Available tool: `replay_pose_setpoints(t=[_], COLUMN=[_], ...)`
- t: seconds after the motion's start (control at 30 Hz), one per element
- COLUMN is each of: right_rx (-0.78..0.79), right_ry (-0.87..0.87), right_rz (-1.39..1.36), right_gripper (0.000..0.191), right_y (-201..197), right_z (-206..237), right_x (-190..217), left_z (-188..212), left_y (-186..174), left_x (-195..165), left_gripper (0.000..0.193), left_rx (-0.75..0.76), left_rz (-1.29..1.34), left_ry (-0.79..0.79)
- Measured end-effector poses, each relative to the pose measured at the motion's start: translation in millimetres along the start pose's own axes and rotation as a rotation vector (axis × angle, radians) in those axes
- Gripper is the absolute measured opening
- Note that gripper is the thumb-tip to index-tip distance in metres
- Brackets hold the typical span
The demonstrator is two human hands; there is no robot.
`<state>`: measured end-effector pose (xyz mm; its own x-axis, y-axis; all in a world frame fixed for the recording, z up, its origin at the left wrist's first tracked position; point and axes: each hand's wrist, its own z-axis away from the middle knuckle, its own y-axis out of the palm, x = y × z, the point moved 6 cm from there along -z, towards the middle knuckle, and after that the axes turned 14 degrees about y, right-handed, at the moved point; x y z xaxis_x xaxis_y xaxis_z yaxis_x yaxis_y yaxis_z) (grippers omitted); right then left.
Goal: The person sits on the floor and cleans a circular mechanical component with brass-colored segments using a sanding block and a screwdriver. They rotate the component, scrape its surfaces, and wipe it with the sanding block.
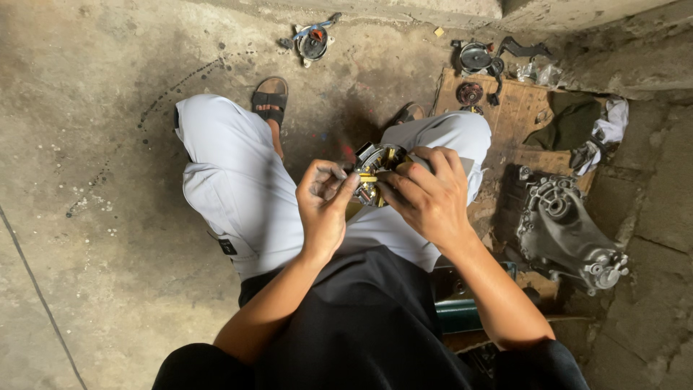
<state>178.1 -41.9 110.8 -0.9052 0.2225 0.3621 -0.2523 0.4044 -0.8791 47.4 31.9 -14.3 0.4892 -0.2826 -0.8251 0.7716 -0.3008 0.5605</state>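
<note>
Bare concrete floor lies open to the left. To the right, a metal engine casing, wooden board and rags crowd the way; knees flank the hands.

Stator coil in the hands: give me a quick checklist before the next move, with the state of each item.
1. Right hand grips the stator coil: ok, fingers wrap its right side.
2. Left hand steadies it: ok, thumb and fingers touch the left edge.
3. Part held above the lap, between the knees: ok.
4. Wires or connector free of the fingers: cannot tell, the hands hide them.
5. Engine cover within reach: ok, it lies on the floor to the right.
6. Loose parts on the wooden board apart from the feet: ok.
</note>
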Motion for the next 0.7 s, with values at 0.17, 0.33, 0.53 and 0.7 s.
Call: replay_pose_setpoints(t=[0.17, 0.33, 0.53, 0.7], right_rx=[0.004, -0.011, 0.005, 0.026], right_ry=[0.005, 0.006, -0.008, -0.014], right_rz=[-0.009, -0.027, -0.019, -0.002], right_gripper=[0.022, 0.022, 0.022, 0.023], right_y=[-1.6, 0.1, -0.5, -1.2], right_z=[-1.6, -2.6, -2.5, -2.9], right_x=[-2.1, -0.9, -2.1, -5.4], left_z=[-1.4, -2.0, -0.9, -2.2], left_y=[1.3, 0.6, -0.5, -4.3], left_x=[0.3, 1.6, 1.7, 2.5], left_gripper=[0.017, 0.017, 0.018, 0.018], left_rx=[0.006, 0.015, 0.005, -0.008], left_rz=[0.014, -0.006, 0.004, 0.004], left_ry=[0.011, 0.015, 0.004, 0.010])
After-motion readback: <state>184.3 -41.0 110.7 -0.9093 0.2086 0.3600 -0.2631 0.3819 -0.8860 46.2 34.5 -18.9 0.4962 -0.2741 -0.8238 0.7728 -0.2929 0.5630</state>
